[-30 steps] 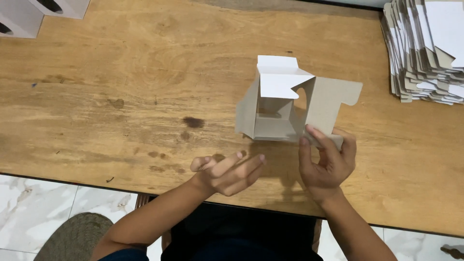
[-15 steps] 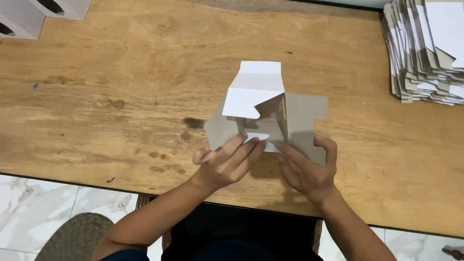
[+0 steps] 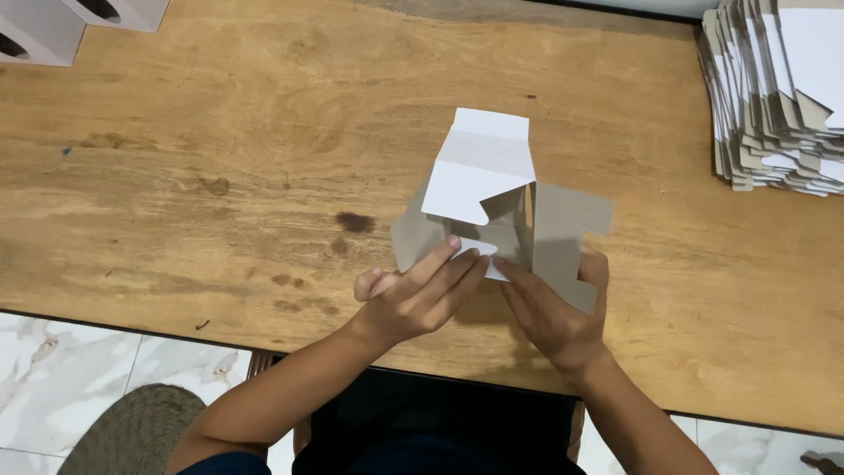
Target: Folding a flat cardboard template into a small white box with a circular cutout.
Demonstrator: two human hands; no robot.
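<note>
A half-folded cardboard box [image 3: 492, 211], white outside and grey inside, stands on the wooden table [image 3: 220, 158] with its flaps spread open. My left hand [image 3: 418, 295] presses its fingertips on a small white flap at the box's near side. My right hand [image 3: 554, 312] grips the box from the right, thumb behind the grey side flap and fingers reaching under the same white flap. A wide white flap sticks up at the far side.
A tall stack of flat unfolded box blanks [image 3: 778, 88] lies at the table's far right. Two assembled white boxes [image 3: 53, 26] sit at the far left corner. The table's near edge runs over a marble-tiled floor [image 3: 79, 369] with a round mat [image 3: 132, 431].
The box has been pulled closer and turned, its wide white flap now raised. My left hand moved from the bare table onto the box; my right hand shifted its grip to the side flap.
</note>
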